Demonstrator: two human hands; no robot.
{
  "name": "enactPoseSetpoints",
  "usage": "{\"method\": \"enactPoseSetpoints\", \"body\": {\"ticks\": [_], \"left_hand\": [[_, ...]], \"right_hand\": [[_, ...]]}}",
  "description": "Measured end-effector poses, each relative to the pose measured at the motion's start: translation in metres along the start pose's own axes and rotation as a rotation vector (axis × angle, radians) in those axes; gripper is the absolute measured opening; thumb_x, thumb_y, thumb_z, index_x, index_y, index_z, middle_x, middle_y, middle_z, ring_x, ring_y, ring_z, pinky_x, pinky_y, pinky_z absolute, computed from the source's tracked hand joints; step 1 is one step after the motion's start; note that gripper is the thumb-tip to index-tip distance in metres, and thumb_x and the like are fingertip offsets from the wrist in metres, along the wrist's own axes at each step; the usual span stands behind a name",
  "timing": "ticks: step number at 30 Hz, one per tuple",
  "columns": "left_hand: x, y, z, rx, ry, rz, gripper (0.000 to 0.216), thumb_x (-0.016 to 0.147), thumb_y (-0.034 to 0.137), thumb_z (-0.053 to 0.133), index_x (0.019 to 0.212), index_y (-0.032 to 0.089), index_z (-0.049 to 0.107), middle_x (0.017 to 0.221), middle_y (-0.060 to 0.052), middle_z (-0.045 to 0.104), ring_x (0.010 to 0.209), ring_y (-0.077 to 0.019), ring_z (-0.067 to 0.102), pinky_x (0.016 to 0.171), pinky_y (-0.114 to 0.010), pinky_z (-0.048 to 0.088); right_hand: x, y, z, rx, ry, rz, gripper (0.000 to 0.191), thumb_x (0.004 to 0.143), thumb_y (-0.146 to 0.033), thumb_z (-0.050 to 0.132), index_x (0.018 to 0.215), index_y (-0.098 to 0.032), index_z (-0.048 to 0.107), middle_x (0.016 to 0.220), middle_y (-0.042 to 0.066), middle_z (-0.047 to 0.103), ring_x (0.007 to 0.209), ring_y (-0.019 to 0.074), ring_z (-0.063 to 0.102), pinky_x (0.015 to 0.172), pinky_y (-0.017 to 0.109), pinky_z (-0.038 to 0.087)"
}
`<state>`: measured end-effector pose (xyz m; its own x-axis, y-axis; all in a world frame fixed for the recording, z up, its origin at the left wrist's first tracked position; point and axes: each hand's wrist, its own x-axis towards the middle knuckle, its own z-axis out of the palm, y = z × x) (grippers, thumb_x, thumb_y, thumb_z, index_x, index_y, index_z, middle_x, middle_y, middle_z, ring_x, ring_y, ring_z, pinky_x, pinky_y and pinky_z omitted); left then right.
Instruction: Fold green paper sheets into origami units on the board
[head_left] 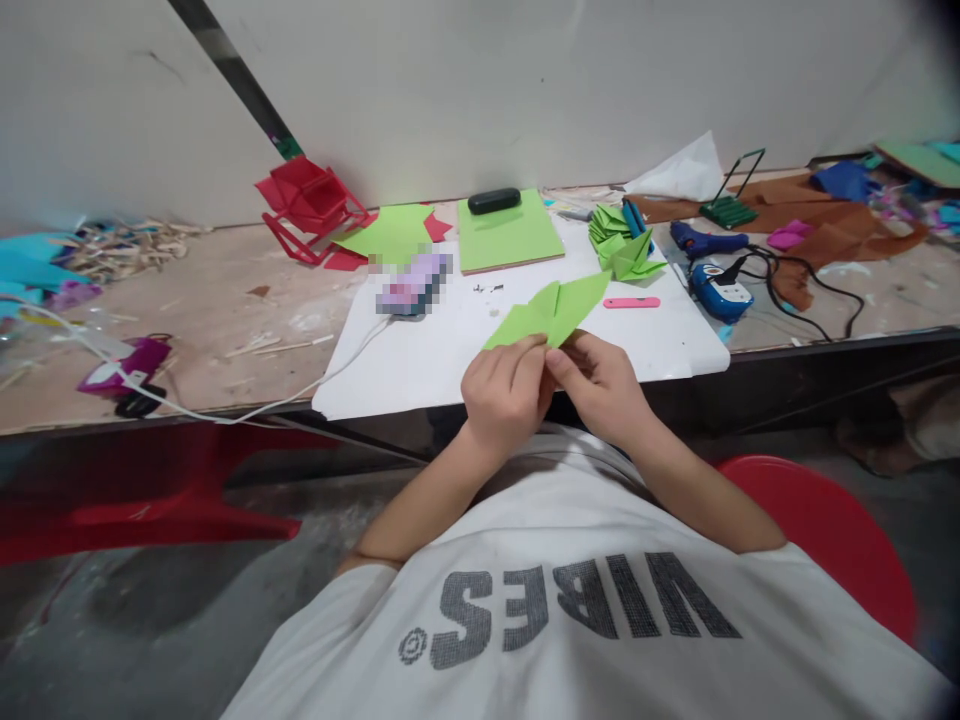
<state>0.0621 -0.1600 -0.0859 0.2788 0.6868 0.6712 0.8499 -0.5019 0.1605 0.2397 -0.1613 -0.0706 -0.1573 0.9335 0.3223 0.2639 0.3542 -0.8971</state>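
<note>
A folded sheet of light green paper [559,308] is between my two hands, just over the near edge of a white board [390,375]. My left hand [508,390] grips its lower left part with curled fingers. On the lower right, my right hand [604,385] pinches the same paper, thumb on top; the fingertips are partly hidden. Beyond the hands lies a bunch of folded green paper pieces [630,255]. A pink flat cutter-like tool [631,303] rests on the board to the right.
A phone [414,283] with a white cable sits at left. Behind are a stack of green paper [510,235] with a black case [493,201], and a red folded model [311,205]. At right stand a blue glue gun [705,240] and blue power socket [721,292].
</note>
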Motion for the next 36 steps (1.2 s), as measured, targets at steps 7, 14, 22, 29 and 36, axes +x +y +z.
{"method": "enactPoseSetpoints", "body": {"ticks": [7, 14, 22, 29, 36], "left_hand": [[-0.005, 0.004, -0.007, -0.019, -0.07, 0.055, 0.039, 0.117, 0.042, 0.055, 0.137, 0.026, 0.084, 0.159, -0.021, 0.08, 0.139, -0.0388, 0.079, 0.115, -0.059, 0.056], [-0.017, -0.027, -0.016, 0.151, 0.149, -0.173, 0.036, 0.111, 0.043, 0.067, 0.143, 0.031, 0.078, 0.159, -0.021, 0.076, 0.157, -0.0458, 0.064, 0.12, -0.068, 0.054], [-0.004, -0.043, -0.016, -0.009, -0.141, 0.124, 0.034, 0.095, 0.004, 0.065, 0.114, 0.027, 0.084, 0.13, -0.008, 0.092, 0.127, -0.0339, 0.079, 0.106, -0.055, 0.051], [0.009, -0.038, -0.015, -0.12, -0.484, 0.105, 0.039, 0.099, 0.01, 0.069, 0.131, 0.021, 0.088, 0.137, -0.01, 0.089, 0.127, -0.0347, 0.08, 0.107, -0.052, 0.055], [0.014, -0.028, 0.002, -0.195, -0.382, -0.124, 0.032, 0.115, 0.034, 0.067, 0.094, 0.024, 0.088, 0.112, -0.01, 0.089, 0.111, -0.0315, 0.079, 0.097, -0.047, 0.059]], "right_hand": [[0.011, -0.003, -0.013, -0.466, 0.144, -0.252, 0.042, 0.12, -0.042, 0.05, 0.119, -0.022, 0.086, 0.104, 0.013, 0.09, 0.088, 0.0308, 0.084, 0.082, 0.044, 0.067], [0.018, 0.02, -0.034, -0.84, 0.043, -0.499, 0.049, 0.118, -0.021, 0.047, 0.148, -0.027, 0.085, 0.149, 0.016, 0.088, 0.132, 0.035, 0.085, 0.108, 0.053, 0.067], [0.01, 0.054, -0.029, -0.752, 0.101, -0.698, 0.037, 0.11, -0.011, 0.063, 0.134, -0.027, 0.087, 0.139, 0.013, 0.091, 0.117, 0.0318, 0.088, 0.097, 0.049, 0.072], [0.009, 0.052, -0.053, -0.645, -0.163, -0.441, 0.043, 0.113, -0.017, 0.06, 0.148, -0.023, 0.083, 0.152, 0.014, 0.087, 0.138, 0.0368, 0.085, 0.115, 0.058, 0.069], [0.03, 0.043, -0.072, -0.544, -0.332, -0.311, 0.039, 0.116, -0.031, 0.059, 0.141, -0.02, 0.088, 0.146, 0.019, 0.087, 0.141, 0.0421, 0.08, 0.124, 0.066, 0.063]]}}
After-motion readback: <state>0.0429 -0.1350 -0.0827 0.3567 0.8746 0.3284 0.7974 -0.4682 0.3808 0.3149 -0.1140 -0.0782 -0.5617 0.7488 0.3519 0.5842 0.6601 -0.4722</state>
